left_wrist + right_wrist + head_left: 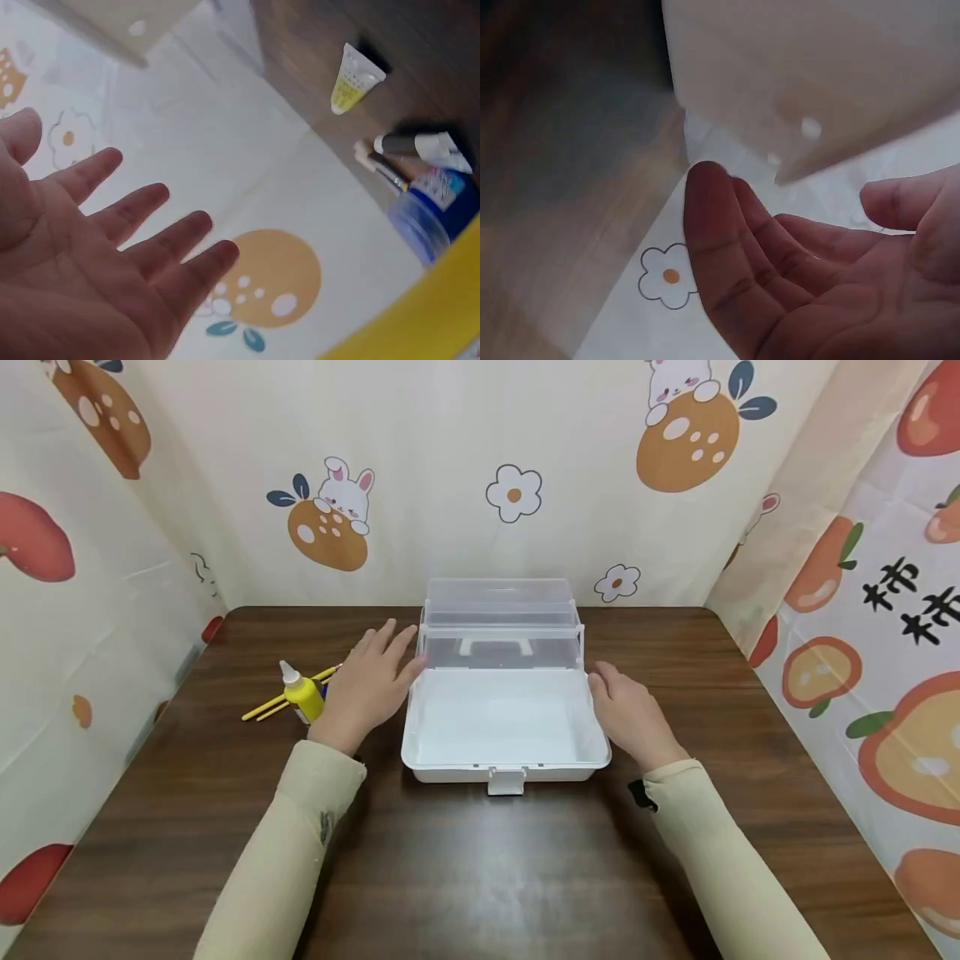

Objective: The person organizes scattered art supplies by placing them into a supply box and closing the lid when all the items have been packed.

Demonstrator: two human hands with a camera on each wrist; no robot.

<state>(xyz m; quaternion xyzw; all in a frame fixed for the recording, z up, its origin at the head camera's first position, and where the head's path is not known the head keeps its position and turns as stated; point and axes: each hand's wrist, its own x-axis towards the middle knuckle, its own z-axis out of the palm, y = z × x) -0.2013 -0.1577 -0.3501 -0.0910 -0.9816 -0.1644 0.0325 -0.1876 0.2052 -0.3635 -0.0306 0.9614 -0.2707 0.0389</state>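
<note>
Cartoon-printed cloth walls close in a dark wooden table [480, 877], and mid-table sits an open white plastic storage box [504, 727], its clear lid [501, 618] tipped up behind an empty tray. Left hand [372, 681] and right hand [628, 710] flank it, fingers spread and relaxed, gripping nothing. It looks light, rigid and smooth, perhaps slippery; the side walls seem safest to grasp. A yellow glue bottle [302, 692] stands just left.
</note>
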